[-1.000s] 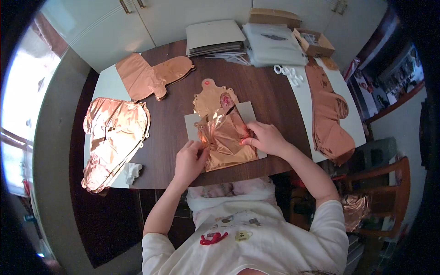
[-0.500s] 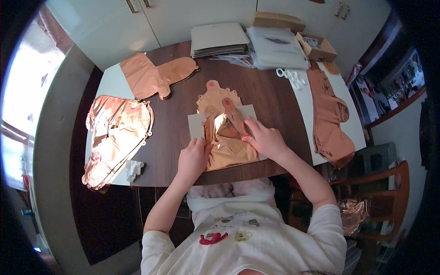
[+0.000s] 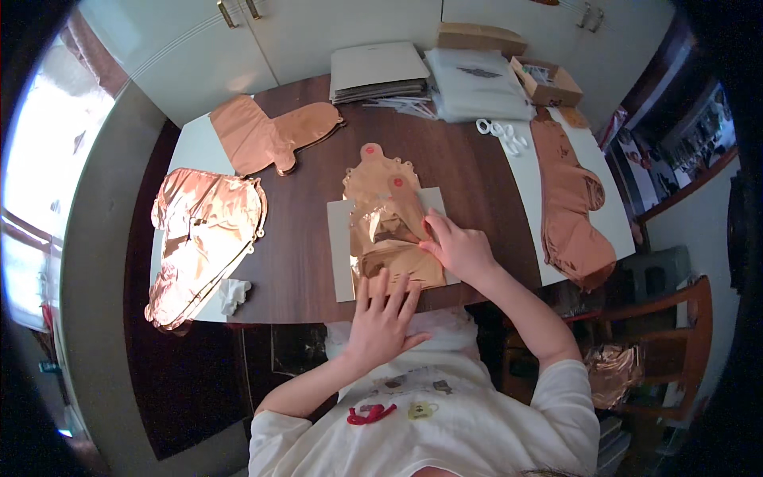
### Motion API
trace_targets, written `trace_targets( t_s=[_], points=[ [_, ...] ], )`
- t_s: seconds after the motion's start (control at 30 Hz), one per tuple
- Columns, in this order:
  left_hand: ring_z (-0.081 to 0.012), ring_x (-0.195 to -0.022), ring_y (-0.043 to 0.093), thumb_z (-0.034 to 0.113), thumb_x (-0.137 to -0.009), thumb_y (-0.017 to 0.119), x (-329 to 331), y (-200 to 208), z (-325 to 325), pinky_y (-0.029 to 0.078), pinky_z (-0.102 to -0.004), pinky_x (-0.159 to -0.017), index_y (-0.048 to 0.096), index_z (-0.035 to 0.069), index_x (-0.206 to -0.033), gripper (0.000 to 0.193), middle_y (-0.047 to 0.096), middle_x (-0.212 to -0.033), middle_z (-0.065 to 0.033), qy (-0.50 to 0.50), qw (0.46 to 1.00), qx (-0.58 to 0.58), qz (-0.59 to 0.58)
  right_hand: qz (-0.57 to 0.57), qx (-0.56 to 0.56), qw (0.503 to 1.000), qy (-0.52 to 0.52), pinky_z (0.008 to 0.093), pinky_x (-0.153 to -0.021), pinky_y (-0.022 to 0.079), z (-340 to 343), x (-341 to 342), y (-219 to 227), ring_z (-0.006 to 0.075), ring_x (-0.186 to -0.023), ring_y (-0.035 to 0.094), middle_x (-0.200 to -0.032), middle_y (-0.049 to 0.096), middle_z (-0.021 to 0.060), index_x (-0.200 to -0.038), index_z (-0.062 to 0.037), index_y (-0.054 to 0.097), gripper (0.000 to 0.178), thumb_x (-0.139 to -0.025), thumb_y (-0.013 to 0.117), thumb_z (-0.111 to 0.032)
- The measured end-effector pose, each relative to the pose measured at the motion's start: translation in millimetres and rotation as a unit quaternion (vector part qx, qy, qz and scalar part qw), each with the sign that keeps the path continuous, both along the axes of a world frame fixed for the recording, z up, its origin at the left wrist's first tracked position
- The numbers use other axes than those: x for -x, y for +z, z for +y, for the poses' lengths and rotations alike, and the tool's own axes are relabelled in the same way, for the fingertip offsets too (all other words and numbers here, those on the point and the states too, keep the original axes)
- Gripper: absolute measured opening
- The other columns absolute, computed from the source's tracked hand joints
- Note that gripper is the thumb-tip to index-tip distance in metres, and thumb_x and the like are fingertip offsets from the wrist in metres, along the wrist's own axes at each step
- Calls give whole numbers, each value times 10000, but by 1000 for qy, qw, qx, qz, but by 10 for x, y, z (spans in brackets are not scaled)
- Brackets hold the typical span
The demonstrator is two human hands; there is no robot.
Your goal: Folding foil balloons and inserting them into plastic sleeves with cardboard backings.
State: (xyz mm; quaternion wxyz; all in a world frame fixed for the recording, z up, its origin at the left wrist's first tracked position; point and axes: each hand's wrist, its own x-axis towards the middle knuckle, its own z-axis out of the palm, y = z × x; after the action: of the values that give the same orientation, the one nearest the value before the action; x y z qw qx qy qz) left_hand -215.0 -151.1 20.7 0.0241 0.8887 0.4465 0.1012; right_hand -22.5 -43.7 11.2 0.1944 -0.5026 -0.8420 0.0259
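A flat copper-coloured foil balloon (image 3: 373, 181) lies folded on a pale card sheet (image 3: 340, 248) in front of me. Its far end has a rounded tab with a red mark, and small loops run along its edge. A folded-over strip with another red mark slants across its right half. My left hand (image 3: 383, 322) rests flat with fingers spread, their tips on the balloon's near edge. On the right side my right hand (image 3: 461, 250) pinches the folded edge of the foil between thumb and fingers.
More foil balloons lie at the left (image 3: 211, 238), the back left (image 3: 274, 131) and the right (image 3: 568, 207). Stacked cards (image 3: 380, 67), a pile of clear plastic bags (image 3: 481, 87), a small open box (image 3: 548, 79) and white ring-shaped rolls (image 3: 497, 129) stand along the back.
My left hand has let go of the balloon's left side, moved nearer to me and spread flat on its near edge. The left fold now lies flatter. My right hand stays at the right edge.
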Motion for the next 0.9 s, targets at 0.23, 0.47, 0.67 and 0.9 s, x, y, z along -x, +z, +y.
trace_targets(
  t_s=[0.23, 0.47, 0.67, 0.9],
  points=[
    [-543, -1289, 201, 731, -698, 510, 68, 45, 140, 207, -653, -1007, 404, 185, -1366, 869, 252, -1439, -233, 33, 999, 7, 28, 23, 6, 1000, 0, 375, -538, 541, -13, -23, -2, 299, -709, 658, -1098, 623, 83, -1168, -77, 470, 499, -815, 629, -391],
    [-611, -1229, 232, 747, -623, 571, 37, 19, 143, 251, -664, -966, 353, 192, -1401, 980, 221, -1418, -314, 84, 995, 5, 51, -2, 131, 991, 25, 441, -677, 510, -125, -108, 318, 358, -798, 639, -916, 637, 182, -1345, -81, 341, 956, -637, 684, -623],
    [-617, -1215, 242, 744, -612, 578, -22, 32, 154, 267, -667, -953, 334, 181, -1411, 1008, 241, -1407, -321, 106, 993, 9, 51, -38, 142, 989, 24, 429, -717, 502, -132, -123, 308, 357, -844, 627, -896, 627, 193, -1365, -96, 332, 1062, -560, 691, -689],
    [-566, -1263, 235, 761, -653, 523, 36, -12, 217, 207, -657, -999, 312, 152, -1422, 1003, 243, -1404, -327, 105, 993, 12, 45, 10, 109, 993, 32, 423, -690, 521, -67, -163, 141, 303, -870, 643, -1078, 624, 111, -1262, -115, 430, 814, -654, 664, -603]
  ],
)
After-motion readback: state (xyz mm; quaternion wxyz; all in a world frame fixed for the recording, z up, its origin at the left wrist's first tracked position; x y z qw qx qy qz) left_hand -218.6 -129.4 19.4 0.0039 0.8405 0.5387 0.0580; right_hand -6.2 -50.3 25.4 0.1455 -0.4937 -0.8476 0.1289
